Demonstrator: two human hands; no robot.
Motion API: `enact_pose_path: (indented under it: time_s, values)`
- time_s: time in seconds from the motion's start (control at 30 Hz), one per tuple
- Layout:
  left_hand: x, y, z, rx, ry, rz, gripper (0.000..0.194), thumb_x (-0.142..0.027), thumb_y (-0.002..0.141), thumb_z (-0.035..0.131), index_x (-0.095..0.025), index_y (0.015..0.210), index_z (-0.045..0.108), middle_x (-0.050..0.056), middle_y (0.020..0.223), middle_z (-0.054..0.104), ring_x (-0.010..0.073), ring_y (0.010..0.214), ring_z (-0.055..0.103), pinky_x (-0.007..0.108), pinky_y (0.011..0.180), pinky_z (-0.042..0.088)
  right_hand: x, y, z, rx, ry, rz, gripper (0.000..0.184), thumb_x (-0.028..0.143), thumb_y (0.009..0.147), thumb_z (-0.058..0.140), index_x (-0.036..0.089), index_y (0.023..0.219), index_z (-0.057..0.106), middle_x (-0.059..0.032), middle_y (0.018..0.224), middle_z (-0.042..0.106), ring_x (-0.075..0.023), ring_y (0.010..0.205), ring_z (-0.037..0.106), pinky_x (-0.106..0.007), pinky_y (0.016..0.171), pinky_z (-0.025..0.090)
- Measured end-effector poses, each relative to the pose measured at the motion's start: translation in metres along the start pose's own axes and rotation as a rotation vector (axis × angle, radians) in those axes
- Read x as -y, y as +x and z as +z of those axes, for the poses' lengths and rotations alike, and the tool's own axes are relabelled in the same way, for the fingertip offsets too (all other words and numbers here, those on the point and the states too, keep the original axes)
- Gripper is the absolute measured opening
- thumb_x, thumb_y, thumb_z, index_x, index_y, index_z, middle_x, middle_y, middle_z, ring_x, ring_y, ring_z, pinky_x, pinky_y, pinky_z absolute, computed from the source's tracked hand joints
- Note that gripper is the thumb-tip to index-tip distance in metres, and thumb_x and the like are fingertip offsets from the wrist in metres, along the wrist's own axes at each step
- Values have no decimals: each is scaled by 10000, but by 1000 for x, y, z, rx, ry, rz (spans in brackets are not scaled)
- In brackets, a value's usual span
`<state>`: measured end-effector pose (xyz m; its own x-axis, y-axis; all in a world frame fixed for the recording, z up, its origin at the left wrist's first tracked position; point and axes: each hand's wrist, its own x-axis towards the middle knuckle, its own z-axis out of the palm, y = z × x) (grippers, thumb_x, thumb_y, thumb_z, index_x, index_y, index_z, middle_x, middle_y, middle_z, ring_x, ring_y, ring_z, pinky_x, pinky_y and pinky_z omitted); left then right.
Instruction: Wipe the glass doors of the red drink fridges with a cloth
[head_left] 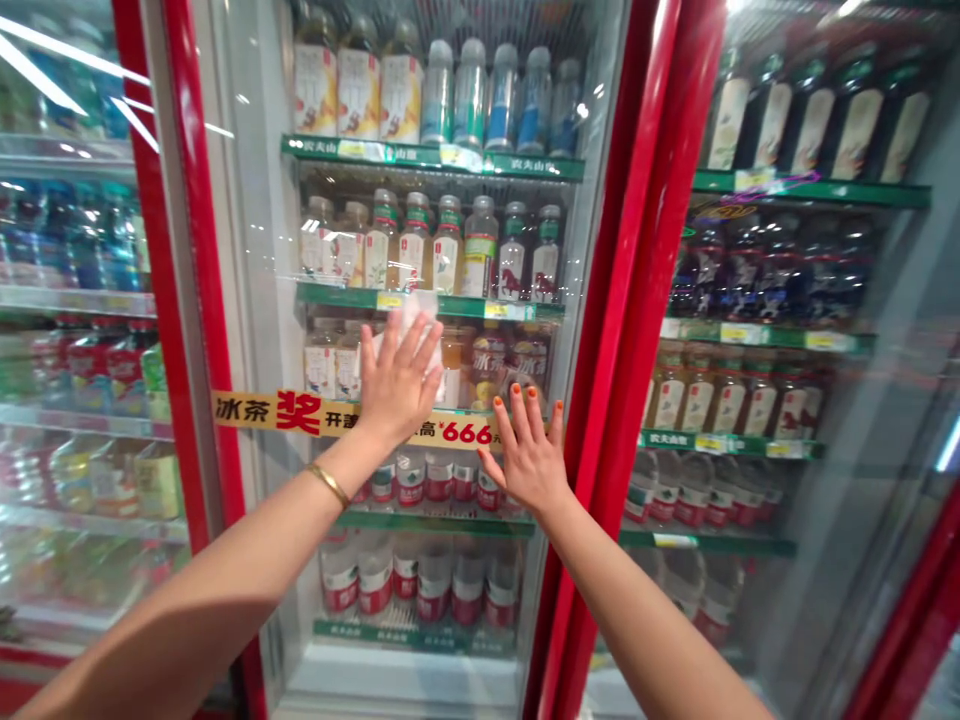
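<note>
My left hand lies flat on the glass door of a drinks fridge, its fingers spread. Under it is a white cloth or tissue, pressed between palm and glass and mostly hidden. A gold bangle circles my left wrist. Lower and to the right, my right hand rests with spread fingers and orange nails against the same door. It is bare and overlaps the right end of a yellow sticker strip with black and red lettering. My left wrist covers the middle of that strip.
Behind the glass, bottles stand in rows on green-edged shelves. Red door frames border the door on both sides. Another fridge section with bottles is at right, and a further drinks shelf at left. Ceiling lights reflect in the glass.
</note>
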<state>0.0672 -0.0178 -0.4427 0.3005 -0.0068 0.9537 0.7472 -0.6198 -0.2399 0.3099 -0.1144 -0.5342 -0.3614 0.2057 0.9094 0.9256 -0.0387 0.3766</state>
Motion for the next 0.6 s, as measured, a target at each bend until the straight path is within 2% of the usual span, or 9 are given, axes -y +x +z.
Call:
enact_pose_path:
  time_s: [0.03, 0.1, 0.2, 0.23, 0.3, 0.37, 0.4, 0.5, 0.6]
  values:
    - [-11, 1, 2, 33, 2, 85, 755, -387, 1112, 477, -369, 1782, 129, -28, 1844, 227, 253, 1750, -21, 595, 1422, -110, 1, 1, 0, -9, -3, 12, 967, 575, 1048, 578, 111, 1783, 154, -202, 1853, 149, -348, 1750, -61, -709, 1385, -29]
    - [-24, -17, 2, 114, -4, 301, 771, -416, 1094, 526, -380, 1776, 166, -53, 1825, 283, 223, 1750, 0, 550, 1435, -98, 2, 1, -1, -22, -4, 32, 965, 551, 1053, 573, 93, 1781, 136, -213, 1848, 161, -350, 1750, -60, -716, 1383, -21]
    - [-11, -61, -9, 182, -25, 538, 809, -516, 1059, 593, -401, 1764, 214, -76, 1770, 408, 174, 1747, 44, 491, 1450, -58, 3, 0, -1, -26, 0, 51, 962, 545, 1057, 569, 72, 1776, 140, -223, 1843, 181, -350, 1750, -57, -711, 1386, -13]
    - [-1, -69, -13, 178, -23, 529, 833, -563, 1048, 604, -392, 1765, 216, -61, 1762, 425, 174, 1747, 51, 490, 1449, -53, 4, -1, 0, -25, -1, 54, 956, 549, 1056, 566, 76, 1775, 150, -219, 1844, 184, -351, 1750, -55, -712, 1386, -12]
    - [17, -64, -16, 120, -8, 369, 858, -591, 1049, 592, -356, 1775, 200, -9, 1791, 377, 199, 1749, 41, 508, 1443, -62, 5, -1, 1, -20, -5, 58, 947, 555, 1053, 562, 84, 1774, 170, -213, 1848, 179, -355, 1750, -52, -715, 1385, -11]
    - [19, -36, -12, 48, -3, 179, 820, -525, 1083, 541, -335, 1785, 161, 18, 1836, 263, 220, 1749, 1, 534, 1432, -86, 5, -2, 2, -18, -5, 61, 956, 556, 1048, 566, 77, 1773, 167, -219, 1847, 176, -356, 1751, -39, -712, 1387, -5]
    - [12, -20, -8, 30, -8, 139, 792, -475, 1099, 512, -336, 1787, 144, 15, 1848, 223, 225, 1747, -21, 545, 1426, -104, 5, -2, 2, -19, -3, 68, 974, 558, 1047, 571, 66, 1773, 149, -227, 1845, 175, -356, 1752, -31, -709, 1389, 5]
    - [-26, 11, 7, 77, -35, 269, 734, -404, 1112, 473, -370, 1779, 167, -32, 1835, 268, 214, 1744, -42, 567, 1413, -155, 4, -3, 2, -39, 16, 110, 1056, 561, 1036, 599, 23, 1769, 62, -264, 1840, 144, -377, 1749, -30, -721, 1385, 70]
    - [-47, -10, 10, 139, -43, 456, 718, -400, 1100, 512, -371, 1763, 237, -45, 1784, 389, 201, 1747, 1, 577, 1420, -144, 4, -3, 2, -78, 39, 124, 1090, 546, 1022, 630, 39, 1773, 25, -262, 1849, 76, -401, 1745, -40, -738, 1371, 129]
